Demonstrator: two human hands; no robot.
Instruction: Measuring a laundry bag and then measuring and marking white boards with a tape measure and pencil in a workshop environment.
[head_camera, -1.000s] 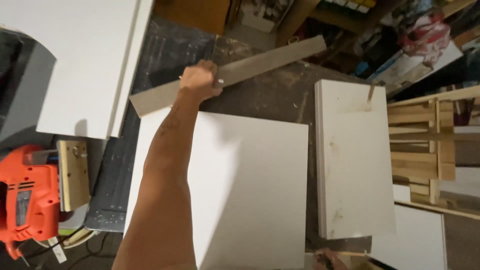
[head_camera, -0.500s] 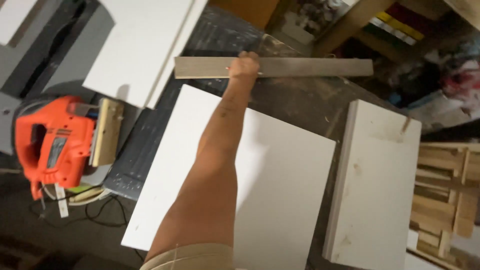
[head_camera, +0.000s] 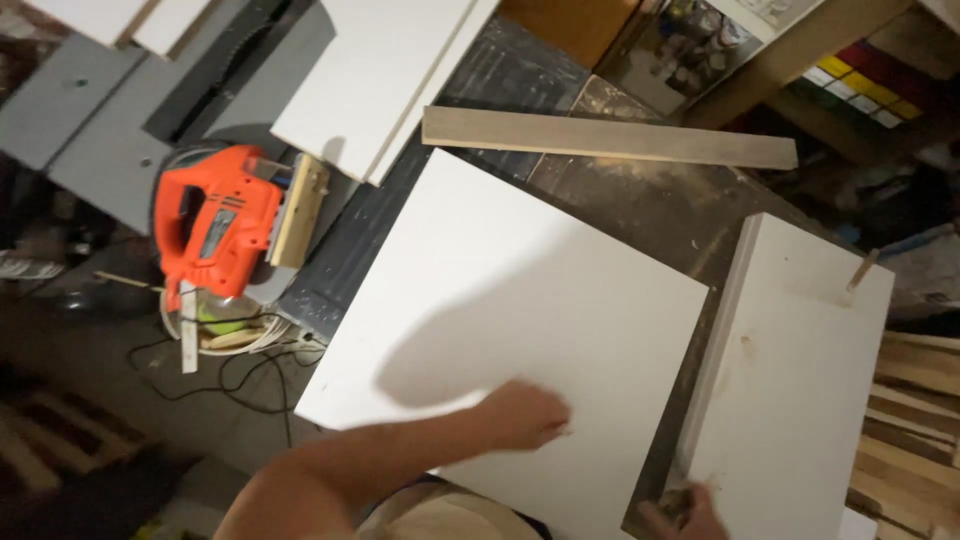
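My left hand hovers low over the near part of a large white board that lies flat on the dark workbench. It is blurred, with the fingers curled and nothing visible in them. Only the top of my right hand shows at the bottom edge, by the near corner of a second white panel. Its grip cannot be made out. A long grey-brown wooden strip lies loose on the bench beyond the board, with no hand on it.
An orange jigsaw with a wooden block beside it sits at the left, with cables below. More white panels lie at the back left by a grey saw table. Wooden slats are stacked at the right, and cluttered shelves stand behind.
My left hand set the wooden strip down at the back of the bench, let go and drew back to the near part of the white board. The view shifted left.
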